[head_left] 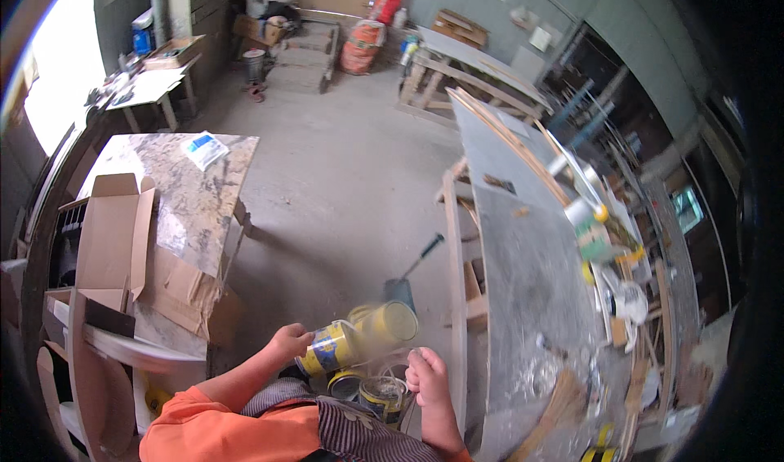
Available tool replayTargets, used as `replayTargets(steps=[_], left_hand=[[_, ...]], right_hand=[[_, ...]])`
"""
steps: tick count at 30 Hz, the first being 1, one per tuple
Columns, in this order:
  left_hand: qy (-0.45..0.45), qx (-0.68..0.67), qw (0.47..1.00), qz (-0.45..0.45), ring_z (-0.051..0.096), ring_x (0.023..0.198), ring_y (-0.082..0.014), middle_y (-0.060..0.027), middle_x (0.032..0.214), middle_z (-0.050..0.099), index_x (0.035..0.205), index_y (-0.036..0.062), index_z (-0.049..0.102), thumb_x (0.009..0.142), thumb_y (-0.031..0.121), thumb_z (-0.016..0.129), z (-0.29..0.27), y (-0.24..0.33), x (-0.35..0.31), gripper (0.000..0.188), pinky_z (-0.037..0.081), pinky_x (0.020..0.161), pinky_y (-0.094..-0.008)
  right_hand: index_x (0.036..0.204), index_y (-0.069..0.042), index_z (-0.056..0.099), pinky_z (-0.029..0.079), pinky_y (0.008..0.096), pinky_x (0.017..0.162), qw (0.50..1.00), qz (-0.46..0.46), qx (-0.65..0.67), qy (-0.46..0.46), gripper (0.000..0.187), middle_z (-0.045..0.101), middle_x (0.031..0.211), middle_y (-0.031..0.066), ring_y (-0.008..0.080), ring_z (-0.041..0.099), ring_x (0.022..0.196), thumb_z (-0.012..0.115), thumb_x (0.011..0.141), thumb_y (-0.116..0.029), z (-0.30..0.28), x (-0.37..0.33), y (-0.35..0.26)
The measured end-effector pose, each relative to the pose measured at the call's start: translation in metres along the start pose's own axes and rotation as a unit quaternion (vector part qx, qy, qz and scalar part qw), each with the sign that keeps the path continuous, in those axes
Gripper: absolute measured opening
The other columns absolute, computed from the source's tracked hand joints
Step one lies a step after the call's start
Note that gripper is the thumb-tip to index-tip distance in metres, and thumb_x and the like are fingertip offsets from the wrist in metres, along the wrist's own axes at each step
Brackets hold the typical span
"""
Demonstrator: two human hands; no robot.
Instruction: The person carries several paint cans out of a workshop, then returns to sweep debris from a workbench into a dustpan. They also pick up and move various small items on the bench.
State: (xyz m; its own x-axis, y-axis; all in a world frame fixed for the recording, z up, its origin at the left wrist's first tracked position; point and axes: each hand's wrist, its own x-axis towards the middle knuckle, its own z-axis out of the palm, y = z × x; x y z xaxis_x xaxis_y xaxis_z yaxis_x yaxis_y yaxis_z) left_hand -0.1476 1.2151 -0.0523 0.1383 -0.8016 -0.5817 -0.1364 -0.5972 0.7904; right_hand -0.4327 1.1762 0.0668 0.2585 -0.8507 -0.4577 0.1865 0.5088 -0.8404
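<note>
Low in front of my body, my left hand [292, 342] grips the near end of a yellow can [328, 349] with a blue and white label, which lies tilted in the air. A second yellow cylinder shape [388, 323], smeared by motion, overlaps its far end; whether it is a separate can I cannot tell. My right hand [427, 374] is closed in a fist to the right, and what it holds is hidden. Between the hands and lower stands an open can [384, 398] with a thin handle, beside another yellow-rimmed can [346, 383].
A long grey worktable [527, 274] stands close on my right, with wood strips, a brush [499, 184], tape rolls and plastic scraps. At left is a marbled table [212, 209] with a cardboard box [106, 242]. A green-handled shovel [400, 290] lies on the floor ahead.
</note>
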Motion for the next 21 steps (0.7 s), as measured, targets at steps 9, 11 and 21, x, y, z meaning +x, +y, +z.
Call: replayTargets(steps=[9,11,21], left_hand=[[0.1,-0.137,0.985,0.032,0.053,0.055,-0.0108,-0.0021,0.064,0.056,0.076,0.0029,0.056,0.089,0.024,0.059,-0.109,0.04,0.086,0.024,0.044,0.053,-0.0265],[0.139,-0.212,0.967,0.03,0.054,0.056,-0.0117,-0.0026,0.066,0.055,0.076,0.0043,0.055,0.088,0.021,0.059,-0.133,0.045,0.101,0.022,0.046,0.054,-0.0277],[0.259,-0.135,0.955,0.049,0.039,0.047,-0.0056,0.0055,0.052,0.044,0.058,0.0084,0.053,0.085,0.032,0.065,-0.223,0.215,0.164,0.038,0.03,0.043,-0.0255]], right_hand=[[0.071,-0.015,0.041,0.015,0.0211,0.034,0.999,0.014,0.034,0.01,0.022,0.028,0.055,-0.0077,0.0032,0.023,0.039,0.057,0.086,-0.014,0.099,0.197,-0.092],[0.07,-0.015,0.04,0.015,0.0215,0.034,0.999,-0.002,0.053,0.004,0.023,0.028,0.055,-0.0077,0.0036,0.022,0.039,0.057,0.086,-0.014,0.116,0.234,-0.111],[0.068,-0.015,0.039,0.013,0.0213,0.035,0.993,-0.085,0.049,-0.062,0.024,0.027,0.054,-0.0085,0.0029,0.02,0.04,0.055,0.087,-0.015,0.182,0.417,-0.22]])
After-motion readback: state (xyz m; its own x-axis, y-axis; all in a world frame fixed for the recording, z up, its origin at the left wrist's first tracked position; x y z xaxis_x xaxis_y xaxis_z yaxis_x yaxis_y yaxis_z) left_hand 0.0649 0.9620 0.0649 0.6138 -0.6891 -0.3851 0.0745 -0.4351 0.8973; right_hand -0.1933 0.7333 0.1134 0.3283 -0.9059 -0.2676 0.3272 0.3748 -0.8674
